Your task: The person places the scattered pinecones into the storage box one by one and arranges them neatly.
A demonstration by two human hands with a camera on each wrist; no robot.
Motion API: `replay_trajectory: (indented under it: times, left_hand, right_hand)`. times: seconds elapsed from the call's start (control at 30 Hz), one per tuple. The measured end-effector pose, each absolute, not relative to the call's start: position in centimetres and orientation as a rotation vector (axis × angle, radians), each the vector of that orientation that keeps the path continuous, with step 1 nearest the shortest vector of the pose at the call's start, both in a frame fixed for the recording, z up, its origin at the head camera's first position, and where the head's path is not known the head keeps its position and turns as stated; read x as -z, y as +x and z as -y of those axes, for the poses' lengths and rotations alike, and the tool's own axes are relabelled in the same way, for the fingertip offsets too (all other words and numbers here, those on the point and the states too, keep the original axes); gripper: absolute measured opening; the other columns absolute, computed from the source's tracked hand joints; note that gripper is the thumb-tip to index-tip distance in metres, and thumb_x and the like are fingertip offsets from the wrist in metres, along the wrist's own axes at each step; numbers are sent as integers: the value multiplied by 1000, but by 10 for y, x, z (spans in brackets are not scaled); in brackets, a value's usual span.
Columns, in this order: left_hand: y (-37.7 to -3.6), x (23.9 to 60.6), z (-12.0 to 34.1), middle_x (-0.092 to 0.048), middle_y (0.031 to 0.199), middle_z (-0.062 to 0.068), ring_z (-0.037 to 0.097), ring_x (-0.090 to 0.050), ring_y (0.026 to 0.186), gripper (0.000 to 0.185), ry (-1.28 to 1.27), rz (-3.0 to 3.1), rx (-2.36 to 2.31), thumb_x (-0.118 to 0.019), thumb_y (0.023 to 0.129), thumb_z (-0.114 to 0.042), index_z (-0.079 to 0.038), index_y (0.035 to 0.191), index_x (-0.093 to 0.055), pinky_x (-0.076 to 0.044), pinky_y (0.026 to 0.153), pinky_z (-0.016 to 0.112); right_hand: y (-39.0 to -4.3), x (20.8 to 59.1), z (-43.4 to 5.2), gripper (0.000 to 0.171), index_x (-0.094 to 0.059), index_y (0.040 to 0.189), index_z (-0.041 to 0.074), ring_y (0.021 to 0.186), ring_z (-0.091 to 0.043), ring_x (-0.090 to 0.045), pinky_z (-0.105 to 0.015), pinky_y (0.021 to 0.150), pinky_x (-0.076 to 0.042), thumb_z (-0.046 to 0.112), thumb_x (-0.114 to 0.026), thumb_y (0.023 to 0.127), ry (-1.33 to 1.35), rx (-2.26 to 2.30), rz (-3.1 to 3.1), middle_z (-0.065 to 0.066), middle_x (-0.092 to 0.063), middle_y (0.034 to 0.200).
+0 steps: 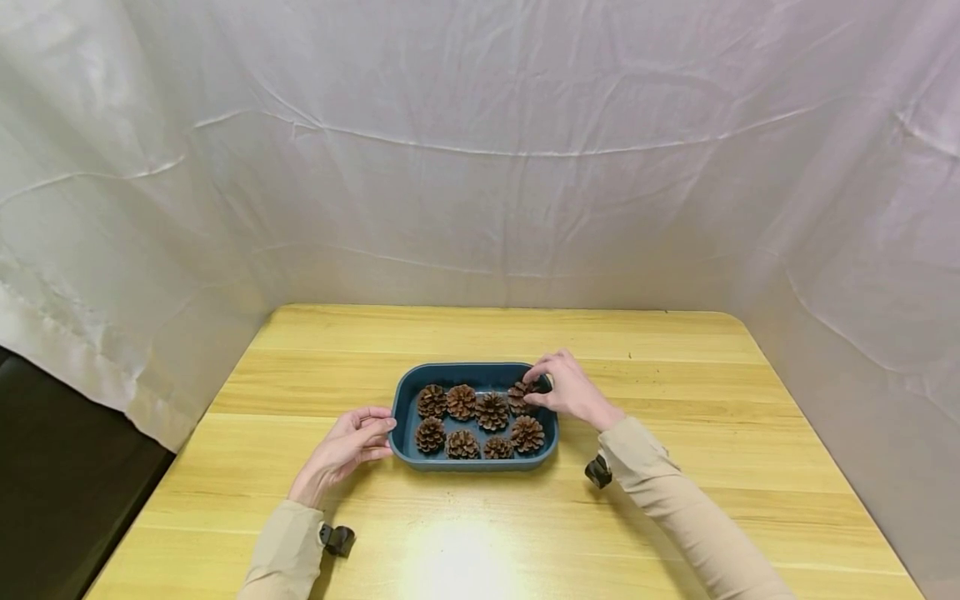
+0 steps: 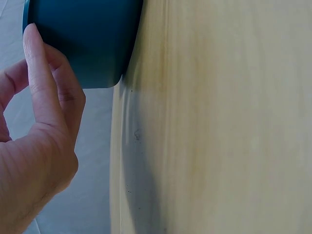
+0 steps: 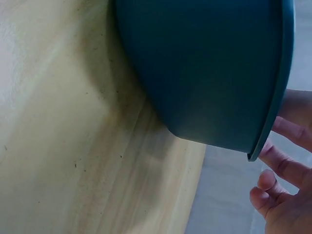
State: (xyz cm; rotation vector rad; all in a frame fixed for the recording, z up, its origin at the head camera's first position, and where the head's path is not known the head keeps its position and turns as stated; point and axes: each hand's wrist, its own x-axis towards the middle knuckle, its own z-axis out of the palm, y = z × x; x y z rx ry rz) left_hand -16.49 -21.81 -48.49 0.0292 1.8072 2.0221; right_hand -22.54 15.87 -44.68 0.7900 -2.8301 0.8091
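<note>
A dark teal oblong plastic tray stands on the wooden table, holding several brown pine cones in two rough rows. At its left end my left hand grips the wall, thumb at the rim and fingers along the outside; the left wrist view shows a fingertip against the tray's outer wall. My right hand reaches over the right end and pinches the pine cone in the back right corner between thumb and fingers, covering part of it. In the right wrist view the tray's wall hides the pine cones and some fingertips.
The light wooden table runs out around the tray on all sides. Pale cloth curtains hang behind it and at both sides. A dark surface lies beyond the left table edge.
</note>
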Motion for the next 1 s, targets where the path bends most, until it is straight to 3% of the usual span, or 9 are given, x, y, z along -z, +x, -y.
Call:
replay_trajectory:
  times: [0.7, 1.0]
  left_hand:
    - [-164, 485, 218, -65, 95, -4, 6, -68, 76, 24, 25, -1807, -2020, -56, 102, -7, 4, 121, -48, -63, 73, 21]
    - [-166, 480, 219, -67, 93, -4, 8, -68, 75, 35, 27, -1903, -1957, -60, 99, -9, 10, 126, -47, -64, 75, 22]
  right_hand:
    - [-226, 447, -160, 25, -77, 102, 9, 101, -30, -57, -50, 89, -47, 20, -84, 81, 791, -896, 2822, -10, -73, 108]
    - [-225, 445, -163, 25, -76, 105, 6, 106, -33, -58, -54, 92, -48, 17, -82, 83, 763, -1013, 2773, -13, -72, 113]
